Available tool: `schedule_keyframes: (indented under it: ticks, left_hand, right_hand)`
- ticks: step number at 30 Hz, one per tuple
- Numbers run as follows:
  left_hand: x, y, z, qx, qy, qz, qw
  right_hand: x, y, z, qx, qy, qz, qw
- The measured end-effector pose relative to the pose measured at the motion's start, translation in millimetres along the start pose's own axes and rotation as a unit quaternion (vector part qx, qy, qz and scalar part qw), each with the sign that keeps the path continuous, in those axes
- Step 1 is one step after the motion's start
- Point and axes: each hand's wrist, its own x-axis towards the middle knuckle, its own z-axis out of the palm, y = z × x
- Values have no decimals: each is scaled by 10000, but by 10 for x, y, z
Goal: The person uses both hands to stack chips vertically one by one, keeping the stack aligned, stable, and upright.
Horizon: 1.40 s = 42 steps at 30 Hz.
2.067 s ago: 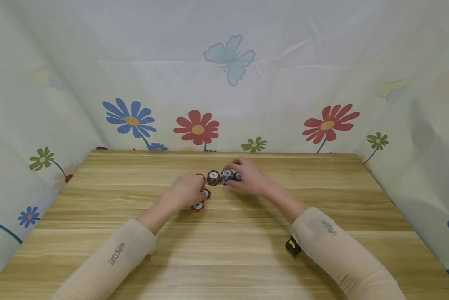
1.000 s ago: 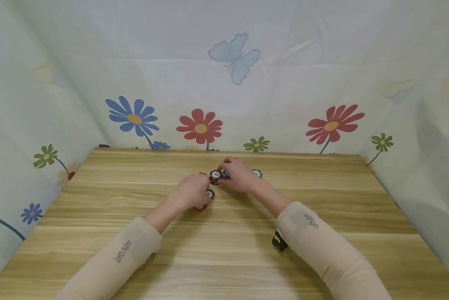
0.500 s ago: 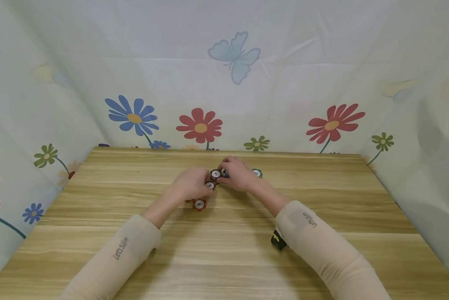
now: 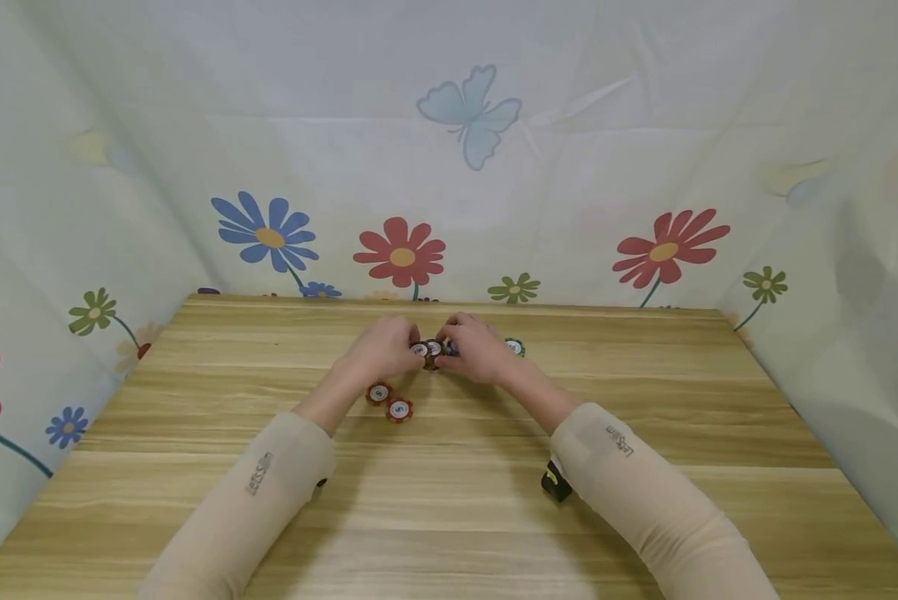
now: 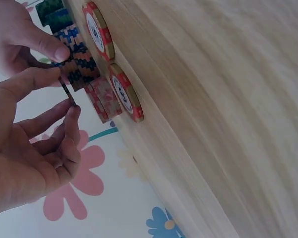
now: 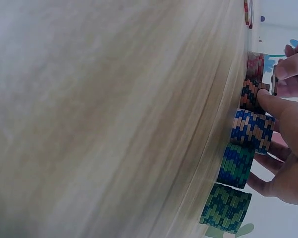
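Observation:
In the head view, my left hand (image 4: 384, 346) is at the far middle of the table. Its thumb and fingertips pinch one dark poker chip (image 5: 67, 91) by the edge, just above a black-and-orange stack of poker chips (image 6: 251, 94). From the other side, my right hand (image 4: 474, 350) grips around that stack near its top, the thumb on the near side. Its other fingers reach behind the blue stack (image 6: 249, 130) and a blue-green stack (image 6: 236, 166). A short red stack (image 5: 103, 96) stands beyond the black-and-orange one, hidden by my left hand in the head view.
Two red chips (image 4: 378, 393) (image 4: 399, 410) lie on the wooden table (image 4: 449, 517) nearer to me. A green stack (image 6: 226, 208) ends the row at the right. By my right sleeve sits a small black object with a yellow mark (image 4: 556, 483). Flowered cloth (image 4: 298, 150) surrounds the table.
My left hand has carried the dark chip up from beside the red chips to the black-and-orange stack, uncovering both red chips. Earlier, my right hand shifted left from the blue stack to the black-and-orange one.

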Motion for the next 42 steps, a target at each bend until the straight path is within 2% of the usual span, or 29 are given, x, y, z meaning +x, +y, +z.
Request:
schedule_keyframes:
  ticks: [6,11,16,20,24,34,42]
  left_hand:
    - [87,-3,58,70,38,-8,10000]
    - [129,4,86,154,37,132,9998]
    - [118,-22,78,-24,56,155,9999]
    - [115,-101,39,-226,132,69,9996]
    - [144,-149,27,-258,219,173,9993]
    - [162,-115,67,-329,224,314,9987]
    - [150,-84,91,-414,234,206,9987]
  right_hand:
    - [17,-1,11,-88,28,-3,10000]
    - [18,8,27,-132,39,24,9999]
    - [24,15,36,-165,77,2,9998]
    - [30,9,32,-185,96,-18,9998]
    - [26,12,33,-135,79,21,9999]
    - [28,19,43,-56,160,-61,9998]
    - [36,7,46,-15,143,-72,9999]
